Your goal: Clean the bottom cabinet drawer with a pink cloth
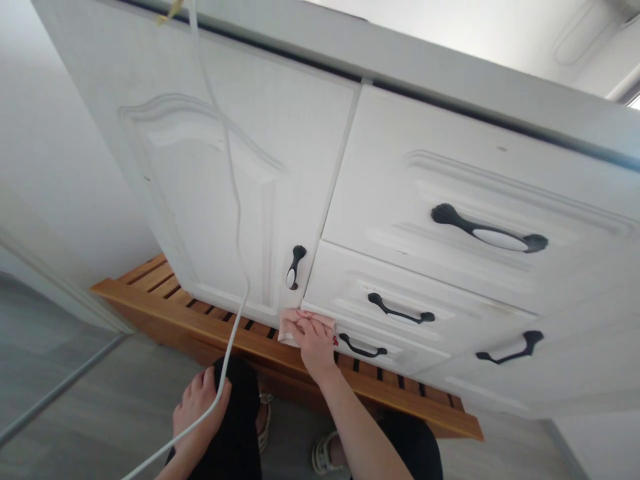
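Observation:
My right hand (314,340) presses a pink cloth (290,327) against the bottom of the white cabinet, where the door (200,173) meets the lowest drawer (400,351). Its fingers are bent over the cloth. My left hand (197,403) rests on my knee, fingers curved over the dark trousers, with no object seen in it. A white cable (237,220) hangs down in front of the door and passes over my left hand.
A slatted wooden bench (165,307) runs along the cabinet's foot. Black handles stick out from the door (296,267) and drawers (490,230). The countertop edge (450,87) juts out above. My feet in sandals (325,453) are on the grey floor below.

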`<state>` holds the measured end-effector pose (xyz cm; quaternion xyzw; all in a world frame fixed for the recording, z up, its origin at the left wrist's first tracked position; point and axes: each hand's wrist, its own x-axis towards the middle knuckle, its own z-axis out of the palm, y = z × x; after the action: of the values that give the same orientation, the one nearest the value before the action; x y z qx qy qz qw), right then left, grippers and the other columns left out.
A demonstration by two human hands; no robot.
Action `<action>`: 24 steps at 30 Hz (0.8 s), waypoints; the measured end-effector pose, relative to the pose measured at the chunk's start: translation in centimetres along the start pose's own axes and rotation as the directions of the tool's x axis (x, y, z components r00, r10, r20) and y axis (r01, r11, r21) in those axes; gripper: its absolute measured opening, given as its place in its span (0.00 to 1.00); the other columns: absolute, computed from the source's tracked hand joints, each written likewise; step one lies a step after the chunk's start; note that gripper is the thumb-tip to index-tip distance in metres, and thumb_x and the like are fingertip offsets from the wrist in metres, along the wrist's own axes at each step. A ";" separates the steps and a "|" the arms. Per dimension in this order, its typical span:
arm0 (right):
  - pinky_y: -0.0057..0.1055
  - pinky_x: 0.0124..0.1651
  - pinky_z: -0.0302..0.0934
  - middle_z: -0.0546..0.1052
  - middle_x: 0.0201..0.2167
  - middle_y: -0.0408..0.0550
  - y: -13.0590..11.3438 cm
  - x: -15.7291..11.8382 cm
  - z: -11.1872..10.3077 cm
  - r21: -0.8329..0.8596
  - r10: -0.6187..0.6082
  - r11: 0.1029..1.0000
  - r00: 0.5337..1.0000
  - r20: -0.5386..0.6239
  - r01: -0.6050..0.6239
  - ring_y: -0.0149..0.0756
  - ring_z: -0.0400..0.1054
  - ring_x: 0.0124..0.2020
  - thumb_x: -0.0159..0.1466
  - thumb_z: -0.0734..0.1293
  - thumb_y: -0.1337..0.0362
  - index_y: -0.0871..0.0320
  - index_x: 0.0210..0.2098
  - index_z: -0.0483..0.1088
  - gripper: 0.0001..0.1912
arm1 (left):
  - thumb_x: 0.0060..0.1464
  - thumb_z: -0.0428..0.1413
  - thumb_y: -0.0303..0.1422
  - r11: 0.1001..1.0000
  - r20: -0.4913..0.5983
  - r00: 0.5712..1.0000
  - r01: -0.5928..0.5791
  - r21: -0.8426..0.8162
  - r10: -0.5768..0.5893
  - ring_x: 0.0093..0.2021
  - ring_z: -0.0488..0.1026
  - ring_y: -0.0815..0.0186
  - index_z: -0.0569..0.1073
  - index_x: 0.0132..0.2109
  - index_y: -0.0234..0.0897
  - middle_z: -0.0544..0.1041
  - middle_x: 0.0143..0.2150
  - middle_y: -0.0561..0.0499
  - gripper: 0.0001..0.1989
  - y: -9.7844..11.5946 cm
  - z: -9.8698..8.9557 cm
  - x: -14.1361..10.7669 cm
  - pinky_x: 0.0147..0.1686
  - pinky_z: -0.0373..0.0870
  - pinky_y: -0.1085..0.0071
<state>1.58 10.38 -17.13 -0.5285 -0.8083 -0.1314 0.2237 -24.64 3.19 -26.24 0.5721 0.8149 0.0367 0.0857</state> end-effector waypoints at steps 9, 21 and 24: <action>0.40 0.52 0.60 0.79 0.50 0.45 0.9 -4.2 3.2 0.069 -0.027 0.998 0.921 0.388 0.000 0.41 0.66 0.53 0.72 0.65 0.64 0.50 0.54 0.73 0.12 | 0.68 0.33 0.44 1.000 0.010 1.000 -0.023 0.022 0.022 0.56 0.73 0.48 0.65 0.57 0.36 0.74 0.57 0.40 0.24 0.7 -0.6 0.4 0.43 0.68 0.57; 0.39 0.54 0.54 0.80 0.46 0.41 8.0 -12.2 -2.0 0.037 0.284 0.952 0.924 0.255 -0.303 0.40 0.66 0.52 0.67 0.66 0.74 0.44 0.44 0.80 0.18 | 0.68 0.28 0.48 1.000 0.095 0.995 -0.011 0.006 0.011 0.55 0.74 0.44 0.64 0.59 0.34 0.74 0.58 0.37 0.31 0.5 -1.3 0.3 0.44 0.69 0.54; 0.41 0.54 0.54 0.79 0.44 0.45 11.3 -15.9 -4.8 -0.004 0.395 0.916 0.902 0.176 -0.401 0.42 0.66 0.50 0.60 0.64 0.80 0.46 0.41 0.81 0.23 | 0.67 0.26 0.49 1.000 0.074 0.997 -0.004 0.025 0.002 0.54 0.74 0.44 0.64 0.60 0.35 0.73 0.58 0.37 0.33 0.8 -1.3 0.1 0.44 0.69 0.54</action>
<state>18.37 0.13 -21.23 -0.6881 -0.7018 -0.0234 0.1830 -24.15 3.58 -24.85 0.5754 0.8106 0.0052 0.1085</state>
